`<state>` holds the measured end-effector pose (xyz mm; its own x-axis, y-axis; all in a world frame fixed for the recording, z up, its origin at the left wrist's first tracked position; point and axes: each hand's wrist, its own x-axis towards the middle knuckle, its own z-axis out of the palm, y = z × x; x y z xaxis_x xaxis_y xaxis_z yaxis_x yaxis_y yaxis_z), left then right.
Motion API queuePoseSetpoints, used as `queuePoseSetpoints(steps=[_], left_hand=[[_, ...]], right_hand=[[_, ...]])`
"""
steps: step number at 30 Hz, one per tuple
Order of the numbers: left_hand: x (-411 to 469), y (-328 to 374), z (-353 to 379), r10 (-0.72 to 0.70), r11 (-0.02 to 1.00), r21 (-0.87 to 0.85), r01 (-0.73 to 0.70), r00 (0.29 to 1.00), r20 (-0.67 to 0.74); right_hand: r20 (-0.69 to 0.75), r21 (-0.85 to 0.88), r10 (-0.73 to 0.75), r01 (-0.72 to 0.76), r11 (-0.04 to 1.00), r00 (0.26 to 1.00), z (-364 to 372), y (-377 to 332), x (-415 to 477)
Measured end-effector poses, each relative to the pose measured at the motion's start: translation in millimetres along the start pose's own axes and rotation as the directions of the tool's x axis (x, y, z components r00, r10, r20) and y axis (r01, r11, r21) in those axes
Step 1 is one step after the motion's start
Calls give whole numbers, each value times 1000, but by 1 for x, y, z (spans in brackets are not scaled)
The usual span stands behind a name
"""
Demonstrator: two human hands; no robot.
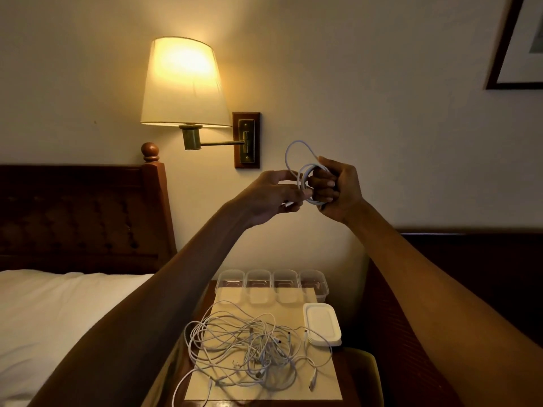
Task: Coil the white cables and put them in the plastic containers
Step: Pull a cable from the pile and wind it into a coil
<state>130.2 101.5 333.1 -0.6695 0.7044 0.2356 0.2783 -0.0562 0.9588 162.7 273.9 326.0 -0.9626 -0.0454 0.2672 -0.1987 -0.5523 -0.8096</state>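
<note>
The right hand (338, 186) has its grip clamped on a coil (305, 174) of white cable, fingers curled through the loops, held up in front of the wall. Just beside it, the left hand (273, 195) has its grip pinched on a strand of the coil. Below, on the table (348, 380), lies a loose tangle of cables (249, 345). Four open containers (271, 282) stand in a row behind the tangle, and stacked lids (323, 324) lie to its right. A lit lamp (183, 83) hangs above the bed (58, 312).

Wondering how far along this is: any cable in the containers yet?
No; the four plastic containers stand empty behind the tangled cables.
</note>
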Motion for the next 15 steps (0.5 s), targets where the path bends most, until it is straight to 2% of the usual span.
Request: queuePoseSetpoints(steps=[6, 8, 11, 13, 15], left_hand=[[-4, 9, -13, -10, 994, 109, 25, 991, -136], [-8, 10, -24, 26, 968, 249, 0, 994, -102], [-13, 10, -40, 98, 815, 571, -93, 995, 23], [-11, 6, -52, 189, 659, 745, -103, 981, -32], [-5, -5, -70, 369, 482, 872, -90, 923, -109]], right_hand=[[-87, -58, -48, 43, 997, 995, 2, 0, 2], [-122, -66, -73, 65, 996, 990, -5, -6, 1], [-159, -85, -73, 60, 995, 985, -14, -12, 0], [-180, -94, -68, 52, 994, 981, -19, -14, -1], [-204, -94, -67, 49, 994, 977, -23, -17, -3]])
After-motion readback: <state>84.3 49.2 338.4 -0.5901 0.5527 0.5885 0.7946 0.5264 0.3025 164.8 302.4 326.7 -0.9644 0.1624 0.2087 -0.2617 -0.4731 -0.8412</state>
